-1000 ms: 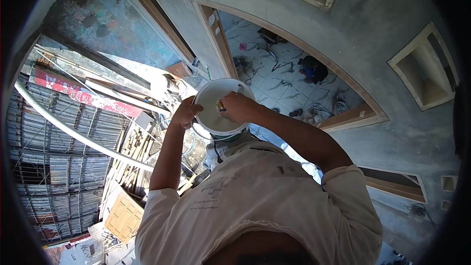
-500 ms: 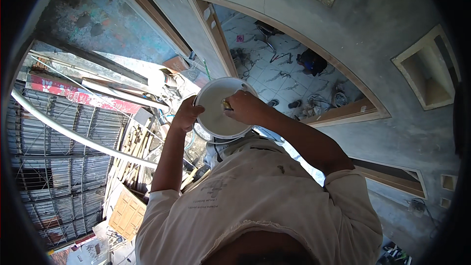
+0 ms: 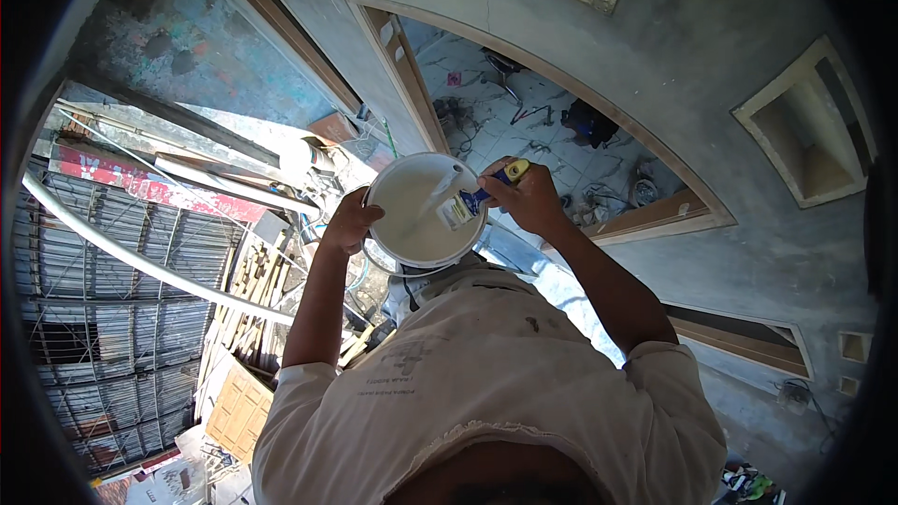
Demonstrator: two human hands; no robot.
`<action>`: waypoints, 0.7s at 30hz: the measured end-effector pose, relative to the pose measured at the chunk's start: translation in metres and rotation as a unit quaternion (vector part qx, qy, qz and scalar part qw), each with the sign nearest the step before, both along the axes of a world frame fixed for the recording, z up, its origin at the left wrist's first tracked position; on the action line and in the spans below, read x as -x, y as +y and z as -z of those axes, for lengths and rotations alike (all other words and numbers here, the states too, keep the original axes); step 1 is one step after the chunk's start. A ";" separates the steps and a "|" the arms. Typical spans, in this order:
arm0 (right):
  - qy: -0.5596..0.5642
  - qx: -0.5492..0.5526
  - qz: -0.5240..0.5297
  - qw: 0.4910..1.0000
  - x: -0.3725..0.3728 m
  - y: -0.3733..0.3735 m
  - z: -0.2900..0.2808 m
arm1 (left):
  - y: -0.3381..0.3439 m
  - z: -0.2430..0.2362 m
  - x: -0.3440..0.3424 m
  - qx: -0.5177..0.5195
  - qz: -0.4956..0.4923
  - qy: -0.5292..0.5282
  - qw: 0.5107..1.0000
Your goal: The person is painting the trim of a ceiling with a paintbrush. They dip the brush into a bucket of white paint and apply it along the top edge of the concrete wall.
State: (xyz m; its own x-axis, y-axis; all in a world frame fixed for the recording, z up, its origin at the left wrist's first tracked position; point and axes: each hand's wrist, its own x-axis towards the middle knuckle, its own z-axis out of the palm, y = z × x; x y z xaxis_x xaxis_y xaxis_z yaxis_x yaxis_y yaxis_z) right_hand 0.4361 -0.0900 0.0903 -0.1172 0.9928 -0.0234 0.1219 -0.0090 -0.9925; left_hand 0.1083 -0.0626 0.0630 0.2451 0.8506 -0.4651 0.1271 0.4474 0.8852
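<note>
A white bucket (image 3: 416, 235) of creamy white liquid is gripped at its left rim by my left hand (image 3: 352, 222), thumb over the edge. My right hand (image 3: 526, 194) is closed on a paintbrush (image 3: 494, 185) with a blue and yellow handle, held at the bucket's right side. The brush head is tilted over the inside of the bucket, near the right rim, and is pale with the liquid.
A grey plastered wall (image 3: 711, 56) has framed recesses (image 3: 800, 126) and a doorway onto a marble-patterned tiled floor (image 3: 575, 164) scattered with tools and bags. At left are a long pale pipe (image 3: 150, 257), corrugated roofing (image 3: 103, 337), stacked timber (image 3: 238, 318) and a wooden panel (image 3: 238, 407).
My right hand has moved up and to the right, lifting the brush out of the middle of the bucket to the right rim, its handle now showing. The bucket stays in my left hand.
</note>
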 end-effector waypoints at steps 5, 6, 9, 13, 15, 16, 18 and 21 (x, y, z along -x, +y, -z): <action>0.258 0.159 0.106 0.947 -0.021 -0.007 0.034 | -0.004 -0.003 -0.007 -0.006 -0.010 0.011 1.000; 0.318 0.191 0.121 0.921 -0.022 -0.009 0.043 | -0.003 -0.004 -0.009 -0.007 -0.010 0.011 1.000; 0.403 0.234 0.123 0.876 -0.024 -0.016 0.065 | -0.004 -0.006 -0.015 -0.010 -0.016 -0.006 1.000; 0.469 0.243 0.112 0.842 -0.024 -0.020 0.079 | 0.001 0.004 -0.012 -0.028 -0.002 -0.002 1.000; 0.531 0.242 0.077 0.808 -0.024 -0.022 0.086 | 0.002 -0.003 -0.016 -0.046 0.021 0.009 0.999; 0.548 0.246 0.060 0.797 -0.024 -0.021 0.093 | 0.000 -0.004 -0.019 -0.037 0.013 -0.022 0.999; 0.571 0.285 0.035 0.769 -0.018 -0.019 0.095 | 0.000 0.013 -0.014 -0.019 -0.023 -0.011 0.999; 0.678 0.221 -0.019 0.701 -0.020 -0.007 0.060 | 0.006 0.016 -0.001 -0.036 0.017 0.063 0.997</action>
State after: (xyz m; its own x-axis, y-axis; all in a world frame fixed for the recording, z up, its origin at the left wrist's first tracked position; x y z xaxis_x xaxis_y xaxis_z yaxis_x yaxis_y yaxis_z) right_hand 0.4562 -0.0972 0.0305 -0.3555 0.9194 -0.1681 -0.9222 -0.3743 -0.0968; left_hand 0.1096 -0.0569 0.0465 0.2178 0.8751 -0.4322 0.2542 0.3766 0.8908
